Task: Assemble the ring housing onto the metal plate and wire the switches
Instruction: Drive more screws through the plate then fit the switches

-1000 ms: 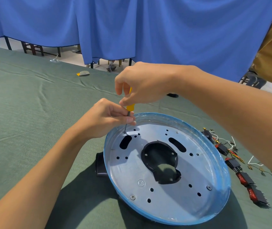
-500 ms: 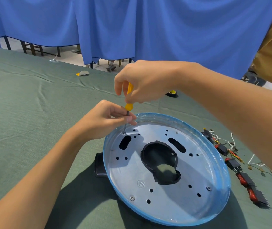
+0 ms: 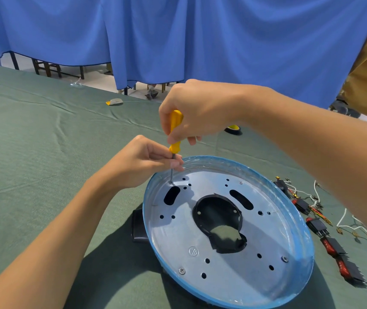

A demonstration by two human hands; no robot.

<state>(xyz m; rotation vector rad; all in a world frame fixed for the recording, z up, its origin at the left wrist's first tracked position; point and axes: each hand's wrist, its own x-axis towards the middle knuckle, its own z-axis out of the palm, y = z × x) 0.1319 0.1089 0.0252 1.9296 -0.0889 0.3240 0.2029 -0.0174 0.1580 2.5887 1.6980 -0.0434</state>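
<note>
a: where is the metal plate?
b: the metal plate (image 3: 222, 259), round with a blue rim, lies flat on the green-clothed table (image 3: 33, 175), toward its near right part. the black ring housing (image 3: 138, 228) sits under it, sticking out at the plate's left edge and showing through the big middle opening.
a: and the hands?
b: the right hand (image 3: 200, 112) is curled round the yellow handle of the screwdriver (image 3: 174, 130), which stands upright. the left hand (image 3: 140, 163) pinches the thin steel shaft between thumb and fingertips, just below the handle. the tip rests at the plate's far left, beside a long slot. i can't tell if a screw is under it.
a: any screws in?
b: two screw heads (image 3: 181, 270) show along the plate's near side.
a: the switches?
b: the switches (image 3: 317, 227), black and red, lie in a row on the cloth just right of the plate, with white wires (image 3: 343, 217) beside them. neither hand touches them.
a: anything else?
b: a yellow-topped black disc (image 3: 233, 129) lies behind the right hand, a small yellow scrap (image 3: 114, 101) by the table's far edge, and a blue curtain (image 3: 222, 41) hangs beyond.
</note>
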